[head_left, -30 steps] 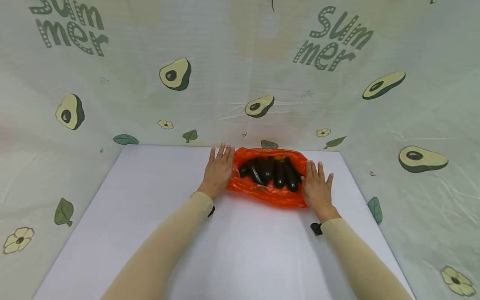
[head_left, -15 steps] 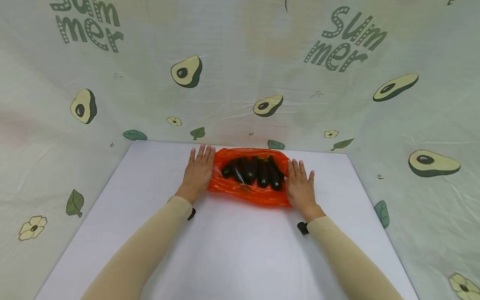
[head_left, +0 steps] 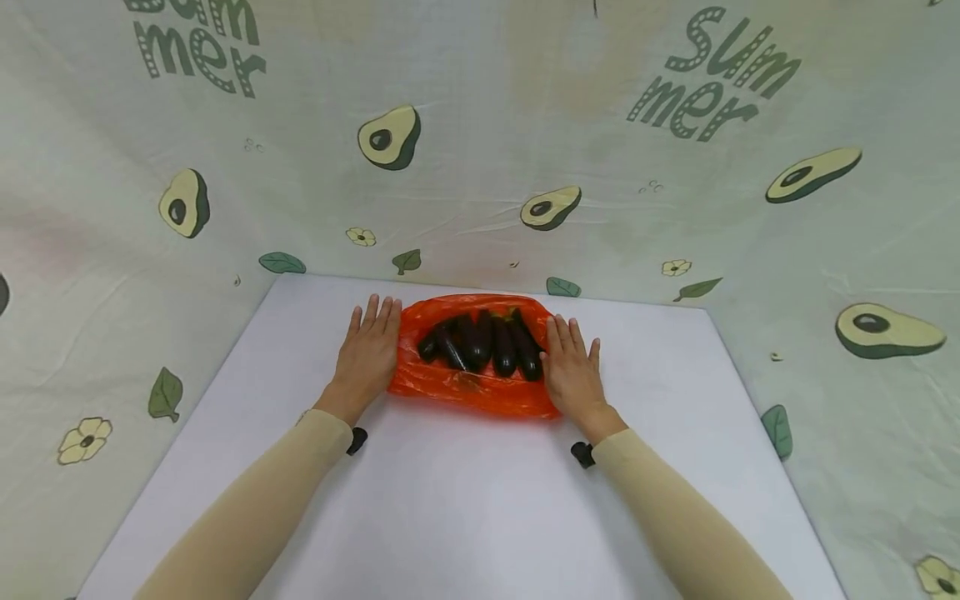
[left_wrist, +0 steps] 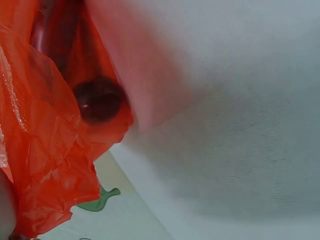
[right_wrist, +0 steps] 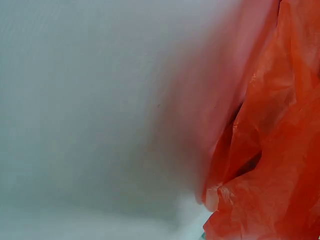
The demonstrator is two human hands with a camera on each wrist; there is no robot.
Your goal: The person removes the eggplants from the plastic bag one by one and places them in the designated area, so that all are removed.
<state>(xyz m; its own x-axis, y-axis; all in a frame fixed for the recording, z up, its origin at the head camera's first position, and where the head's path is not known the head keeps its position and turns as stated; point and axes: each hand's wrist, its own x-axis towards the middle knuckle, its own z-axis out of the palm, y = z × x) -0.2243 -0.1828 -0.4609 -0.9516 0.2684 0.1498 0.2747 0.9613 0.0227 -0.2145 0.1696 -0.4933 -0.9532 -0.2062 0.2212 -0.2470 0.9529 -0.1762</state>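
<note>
An orange-red plastic bag [head_left: 480, 400] lies on the white table, its top spread wide. Several dark purple eggplants [head_left: 477, 343] lie side by side within it. My left hand [head_left: 366, 354], fingers straight, is against the bag's left side. On the opposite side my right hand [head_left: 572, 371] lies with straight fingers along the bag's edge. In the left wrist view the crumpled bag [left_wrist: 55, 145] shows the round end of one eggplant [left_wrist: 100, 100]. The right wrist view has only folds of the bag [right_wrist: 275, 175] beside the hand's blurred edge.
The white table [head_left: 465, 517] reaches back to a hanging cloth [head_left: 465, 108] printed with avocados, leaves and lettering. The cloth also rises along both sides. A black band piece [head_left: 582, 454] sits at the right wrist, another [head_left: 357, 441] at the left.
Both hands and the bag of eggplants have shifted left across the table together. The camera's view has turned slightly. The hands keep their flat pose at the bag's two sides.
</note>
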